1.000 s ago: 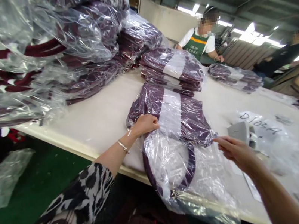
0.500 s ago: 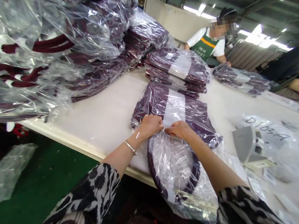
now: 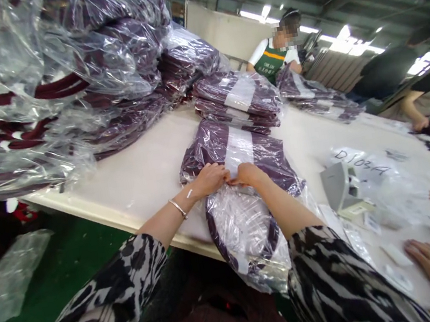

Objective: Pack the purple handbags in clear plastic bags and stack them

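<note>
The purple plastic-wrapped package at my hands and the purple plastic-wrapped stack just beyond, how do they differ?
The near package lies low; the far stack rises in several layers. Your left hand and right hand are at the near package; neither touches the far stack. The near package's clear plastic hangs over the edge of the white table; the far stack sits back from it. Both are purple, in clear plastic, with pale bands.

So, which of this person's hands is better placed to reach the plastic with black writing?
Probably the right hand: it is nearer the marked plastic, while the left hand would have to reach across. Both are at the wrapped bundle.
</note>
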Action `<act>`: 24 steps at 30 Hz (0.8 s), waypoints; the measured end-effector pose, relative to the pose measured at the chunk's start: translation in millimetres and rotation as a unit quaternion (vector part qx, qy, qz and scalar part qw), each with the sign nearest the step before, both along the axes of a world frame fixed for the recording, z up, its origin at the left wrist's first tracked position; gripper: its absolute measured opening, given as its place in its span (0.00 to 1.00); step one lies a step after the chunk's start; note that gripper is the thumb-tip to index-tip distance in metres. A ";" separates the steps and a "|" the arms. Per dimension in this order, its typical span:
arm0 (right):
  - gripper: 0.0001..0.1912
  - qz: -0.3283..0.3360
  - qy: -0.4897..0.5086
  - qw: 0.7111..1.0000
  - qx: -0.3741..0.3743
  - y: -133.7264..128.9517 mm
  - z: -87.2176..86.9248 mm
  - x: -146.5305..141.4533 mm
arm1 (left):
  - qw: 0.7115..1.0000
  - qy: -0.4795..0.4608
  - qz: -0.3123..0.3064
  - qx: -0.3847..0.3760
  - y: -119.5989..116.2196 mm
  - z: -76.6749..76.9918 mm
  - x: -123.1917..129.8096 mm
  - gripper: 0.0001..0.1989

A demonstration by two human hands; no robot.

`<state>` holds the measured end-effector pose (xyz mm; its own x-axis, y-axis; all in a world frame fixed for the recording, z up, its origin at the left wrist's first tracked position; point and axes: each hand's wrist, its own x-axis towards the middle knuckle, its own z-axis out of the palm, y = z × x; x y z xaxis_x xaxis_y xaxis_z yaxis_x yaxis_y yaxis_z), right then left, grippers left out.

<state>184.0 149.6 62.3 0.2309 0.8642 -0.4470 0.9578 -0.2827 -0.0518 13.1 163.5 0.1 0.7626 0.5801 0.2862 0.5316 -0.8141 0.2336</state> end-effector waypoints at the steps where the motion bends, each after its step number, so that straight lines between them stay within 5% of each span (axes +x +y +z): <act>1: 0.27 -0.004 -0.017 1.000 0.001 -2.7 0.2 1.9 | 1.000 -0.002 0.006 -0.005 0.2 -0.4 0.3 0.07; 4: 0.36 -0.024 -0.013 1.000 -0.004 -12.7 -0.9 14.3 | 1.000 0.002 0.015 -0.009 0.6 -0.9 0.9 0.08; 7: 0.32 -0.041 0.044 0.998 -0.005 -28.2 0.2 37.7 | 1.000 0.017 0.017 -0.014 0.7 -0.2 0.8 0.08; 15: 0.30 -0.049 -0.112 0.984 0.129 -94.2 32.9 107.8 | 0.998 0.061 0.013 -0.006 -0.9 18.3 0.1 0.08; 20: 0.20 -0.094 -0.086 0.983 0.135 -155.0 44.2 162.8 | 0.990 0.092 0.000 0.105 -29.7 44.7 24.9 0.09; 24: 0.23 -0.128 0.014 0.990 0.053 -221.0 28.9 207.0 | 0.994 0.101 -0.013 0.041 -44.2 36.4 59.9 0.08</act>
